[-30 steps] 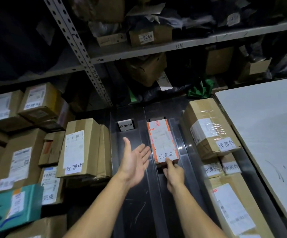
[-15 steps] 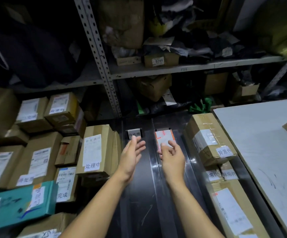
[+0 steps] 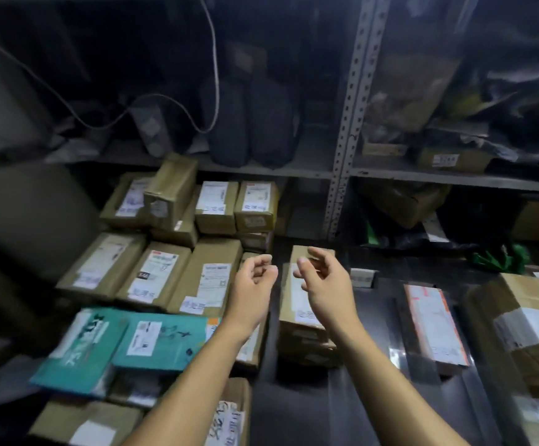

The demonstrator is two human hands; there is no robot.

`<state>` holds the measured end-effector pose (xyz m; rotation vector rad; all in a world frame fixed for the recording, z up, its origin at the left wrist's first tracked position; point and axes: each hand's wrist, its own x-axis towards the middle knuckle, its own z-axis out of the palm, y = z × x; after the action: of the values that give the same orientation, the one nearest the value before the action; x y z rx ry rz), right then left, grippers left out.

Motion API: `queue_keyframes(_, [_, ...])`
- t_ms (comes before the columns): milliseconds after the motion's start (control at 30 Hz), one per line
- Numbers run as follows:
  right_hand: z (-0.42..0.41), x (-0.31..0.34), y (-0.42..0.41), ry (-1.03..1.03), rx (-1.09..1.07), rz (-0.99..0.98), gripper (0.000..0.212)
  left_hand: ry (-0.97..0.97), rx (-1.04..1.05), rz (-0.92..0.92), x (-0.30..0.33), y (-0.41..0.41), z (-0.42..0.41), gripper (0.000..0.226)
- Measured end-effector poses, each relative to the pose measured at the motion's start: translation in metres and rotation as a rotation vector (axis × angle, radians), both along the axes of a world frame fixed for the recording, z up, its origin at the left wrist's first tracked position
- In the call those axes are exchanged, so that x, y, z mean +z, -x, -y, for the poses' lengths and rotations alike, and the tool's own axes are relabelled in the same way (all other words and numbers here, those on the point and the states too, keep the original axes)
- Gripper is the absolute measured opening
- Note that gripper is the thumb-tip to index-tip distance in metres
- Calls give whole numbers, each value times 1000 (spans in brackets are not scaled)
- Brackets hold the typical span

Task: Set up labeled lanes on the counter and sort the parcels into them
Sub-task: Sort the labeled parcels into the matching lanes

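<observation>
Left hand [image 3: 255, 278]: raised over the pile of unsorted parcels, fingers loosely curled, nothing in it. Right hand [image 3: 321, 278]: raised beside it, fingers relaxed and slightly bent, nothing in it; it hovers in front of the tall brown box [image 3: 297, 304], and the blur leaves it unclear whether any finger touches that box.

Task items. Brown parcels [image 3: 161, 272] stacked in rows on the left, most carrying a white shipping label and a small handwritten tag, the tags too blurred to read. Two teal mailers [image 3: 123, 342] lie flat at the near left, overlapping. The dark counter [image 3: 374, 333] shows its lanes to the right: a small lane label card [image 3: 361, 277] stands at the far end of one lane, an orange-edged parcel [image 3: 435, 326] lies in the next, and large taped boxes [image 3: 525, 323] fill the rightmost.

Step in hand, as judged: picking the next parcel from the left pile. Done well, both hands would take one box by its long sides, lift it straight clear of its neighbours, turn the tag to face up and read it before carrying it right to the matching lane.

Surroundings. Perforated steel shelf upright [image 3: 347, 123] behind; shelves hold dark bags, loose cartons and a hanging grey cable [image 3: 210, 59]; a green bag [image 3: 500, 257] at the far right.

Obstructions. The tall brown box stands between the pile and the lanes, so a carried parcel must pass over it. Parcels are packed touching, leaving little finger room. Light is dim and tags small.
</observation>
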<state>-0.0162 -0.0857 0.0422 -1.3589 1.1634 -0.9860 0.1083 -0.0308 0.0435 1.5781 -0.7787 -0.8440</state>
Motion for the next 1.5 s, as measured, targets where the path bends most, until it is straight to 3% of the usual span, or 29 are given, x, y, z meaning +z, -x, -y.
queue_keyframes(133, [-7, -21, -60, -117, 80, -46, 29, -54, 72, 53, -18, -73, -18, 17])
queue_keyframes(433, [-44, -119, -130, -384, 298, -564, 65, -347, 112, 123, -90, -184, -72, 14])
queue_keyframes(533, [-54, -142, -138, -478, 312, -592, 58, -415, 75, 157, -105, -193, -84, 16])
queue_keyframes(800, [-62, -161, -134, -631, 211, -369, 37, -434, 72, 110, -104, -189, -86, 22])
queue_keyframes(933, [-60, -155, -127, -571, 154, -329, 11, -439, 24, 92, -103, -181, -86, 20])
queue_keyframes(1133, [-77, -157, -134, -761, 309, -191, 39, -432, 78, 61, -103, -173, -87, 14])
queue_keyframes(1500, [-82, -142, -112, -762, 294, 27, 61, -380, 66, 133, -85, -167, -90, 19])
